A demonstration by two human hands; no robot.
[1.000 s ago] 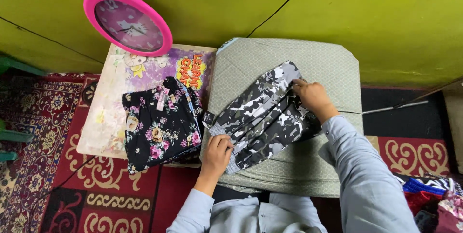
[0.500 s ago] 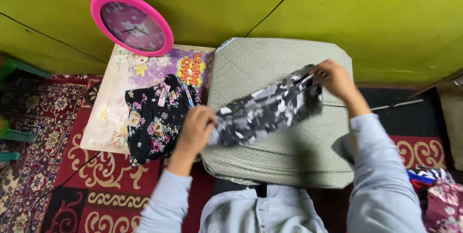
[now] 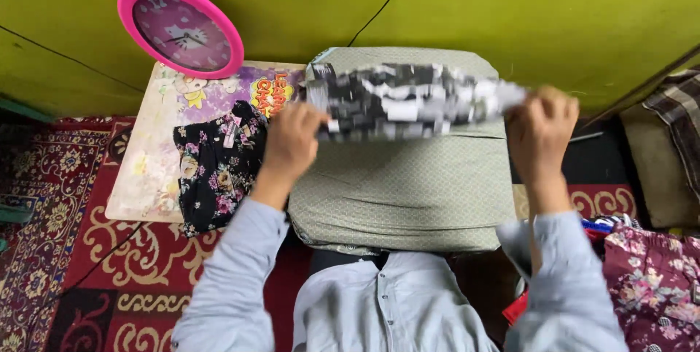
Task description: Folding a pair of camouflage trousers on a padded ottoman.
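I saw the left hand (image 3: 290, 141) and the right hand (image 3: 541, 132) pinching the ends of the camo cloth (image 3: 408, 100), stretched in the air above the grey cushion (image 3: 408, 192). The flowery clothes (image 3: 219, 166) lay beside it.

A pink round clock (image 3: 181, 28) leans against a green wall (image 3: 510, 9), above a picture board (image 3: 157, 148) carrying a folded black floral garment (image 3: 215, 170). A patterned red rug (image 3: 80, 250) covers the floor, with floral cloth (image 3: 652, 286) at far right.
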